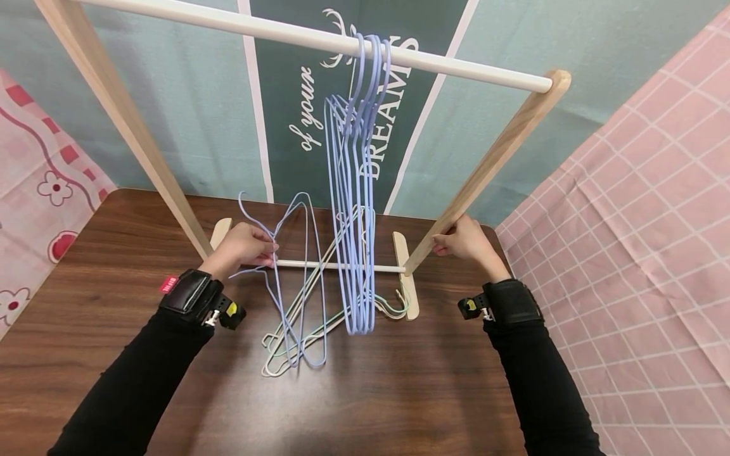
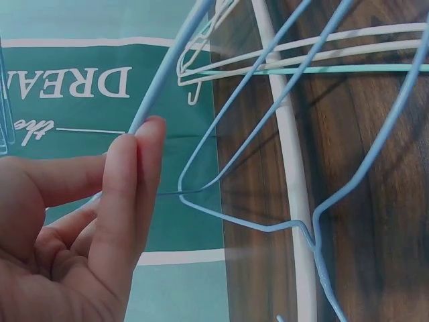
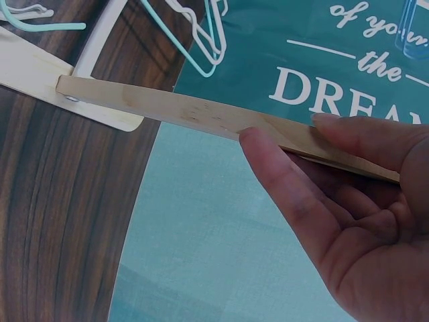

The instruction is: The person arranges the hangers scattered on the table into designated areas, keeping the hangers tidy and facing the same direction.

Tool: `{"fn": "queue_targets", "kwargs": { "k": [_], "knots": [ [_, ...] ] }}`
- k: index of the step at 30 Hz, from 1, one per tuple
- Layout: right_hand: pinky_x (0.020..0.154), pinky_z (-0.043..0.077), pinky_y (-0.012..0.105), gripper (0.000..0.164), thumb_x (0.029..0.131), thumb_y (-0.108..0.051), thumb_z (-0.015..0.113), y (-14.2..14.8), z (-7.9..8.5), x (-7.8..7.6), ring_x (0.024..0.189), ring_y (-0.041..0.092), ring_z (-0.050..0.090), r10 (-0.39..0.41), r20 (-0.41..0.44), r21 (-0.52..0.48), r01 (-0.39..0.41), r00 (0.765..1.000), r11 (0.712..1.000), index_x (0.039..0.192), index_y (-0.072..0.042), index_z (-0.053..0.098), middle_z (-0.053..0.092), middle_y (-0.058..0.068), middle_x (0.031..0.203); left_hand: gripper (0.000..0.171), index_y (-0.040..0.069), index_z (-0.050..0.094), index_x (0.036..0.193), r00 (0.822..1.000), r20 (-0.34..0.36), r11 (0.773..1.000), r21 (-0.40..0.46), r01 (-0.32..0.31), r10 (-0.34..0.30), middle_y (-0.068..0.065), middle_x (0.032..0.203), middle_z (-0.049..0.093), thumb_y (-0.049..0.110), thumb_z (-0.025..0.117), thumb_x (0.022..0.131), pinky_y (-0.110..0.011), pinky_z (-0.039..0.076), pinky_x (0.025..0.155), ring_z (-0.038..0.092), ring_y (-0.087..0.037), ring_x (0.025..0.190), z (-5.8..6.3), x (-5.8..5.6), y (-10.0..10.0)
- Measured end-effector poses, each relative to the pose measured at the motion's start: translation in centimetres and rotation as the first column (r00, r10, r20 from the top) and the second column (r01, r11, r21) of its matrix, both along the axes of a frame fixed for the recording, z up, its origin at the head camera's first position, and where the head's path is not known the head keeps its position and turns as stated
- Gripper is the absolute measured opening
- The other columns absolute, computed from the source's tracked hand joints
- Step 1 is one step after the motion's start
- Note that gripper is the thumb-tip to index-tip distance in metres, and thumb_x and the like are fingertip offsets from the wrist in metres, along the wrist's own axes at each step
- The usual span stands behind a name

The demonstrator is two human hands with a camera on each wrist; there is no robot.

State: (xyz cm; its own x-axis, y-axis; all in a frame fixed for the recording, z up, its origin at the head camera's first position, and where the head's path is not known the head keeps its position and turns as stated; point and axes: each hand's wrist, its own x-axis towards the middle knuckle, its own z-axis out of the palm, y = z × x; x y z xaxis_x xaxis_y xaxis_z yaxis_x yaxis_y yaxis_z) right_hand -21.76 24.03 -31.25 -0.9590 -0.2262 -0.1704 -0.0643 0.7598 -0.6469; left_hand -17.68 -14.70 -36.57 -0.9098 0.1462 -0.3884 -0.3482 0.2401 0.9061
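My left hand [image 1: 245, 244] pinches a pale blue wire hanger [image 2: 167, 67] between thumb and fingers, low at the rack's left side. The hanger slants over the white lower bar [image 2: 292, 168], its far end over the table. At the other side, my right hand [image 1: 469, 240] grips the right wooden post [image 3: 181, 111] near its foot, thumb on one face and fingers on the other. Several blue hangers [image 1: 359, 328] hang bunched by their hooks on the white top rail [image 1: 473, 71]. White hangers [image 2: 375, 31] and a green hanger [image 2: 355, 69] lie loosely crossed below them.
The left wooden post [image 1: 122, 117] rises beside my left arm. The rack's right foot [image 1: 415, 304] stands on the dark wood table [image 1: 410, 392]. Behind hangs a green cloth with lettering [image 1: 291, 177]; a pink checked cloth [image 1: 644, 266] lines the right side.
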Motion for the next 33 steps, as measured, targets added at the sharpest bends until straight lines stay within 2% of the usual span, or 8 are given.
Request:
{"fn": "queue_targets", "kwargs": {
  "k": [16,24,33],
  "knots": [
    [0.06,0.057,0.028,0.028,0.09,-0.003,0.056,0.12,-0.01,-0.1,0.073,0.03,0.067,0.016,0.0,0.021,-0.016,1.0,1.0,0.109,0.017,0.05,0.061,0.032,0.092,0.017,-0.017,0.049,0.101,0.997,0.037,0.997,0.004,0.072,-0.072,-0.008,0.066,0.06,-0.004,0.052,0.089,-0.023,0.056,0.06,0.062,-0.012,0.056,0.34,-0.05,0.01],
    [0.061,0.057,0.027,0.028,0.09,-0.004,0.056,0.04,0.02,-0.13,0.074,0.03,0.067,0.004,0.014,0.01,-0.004,1.0,1.0,0.108,0.017,0.05,0.061,0.032,0.092,0.018,-0.018,0.049,0.104,0.99,0.052,0.992,-0.003,0.13,-0.129,-0.013,0.079,0.062,-0.007,0.049,0.089,-0.024,0.056,0.061,0.064,-0.017,0.062,0.75,0.0,0.03],
    [0.06,0.057,0.026,0.026,0.089,-0.003,0.056,-0.03,0.05,-0.07,0.072,0.03,0.067,0.0,0.015,0.0,0.0,1.0,1.0,0.105,0.017,0.052,0.062,0.031,0.088,0.021,-0.018,0.046,0.106,0.986,0.094,0.989,0.048,0.137,-0.141,-0.011,0.066,0.062,-0.004,0.05,0.091,-0.027,0.057,0.061,0.064,-0.017,0.057,1.02,-0.11,0.32]
  ]
}}
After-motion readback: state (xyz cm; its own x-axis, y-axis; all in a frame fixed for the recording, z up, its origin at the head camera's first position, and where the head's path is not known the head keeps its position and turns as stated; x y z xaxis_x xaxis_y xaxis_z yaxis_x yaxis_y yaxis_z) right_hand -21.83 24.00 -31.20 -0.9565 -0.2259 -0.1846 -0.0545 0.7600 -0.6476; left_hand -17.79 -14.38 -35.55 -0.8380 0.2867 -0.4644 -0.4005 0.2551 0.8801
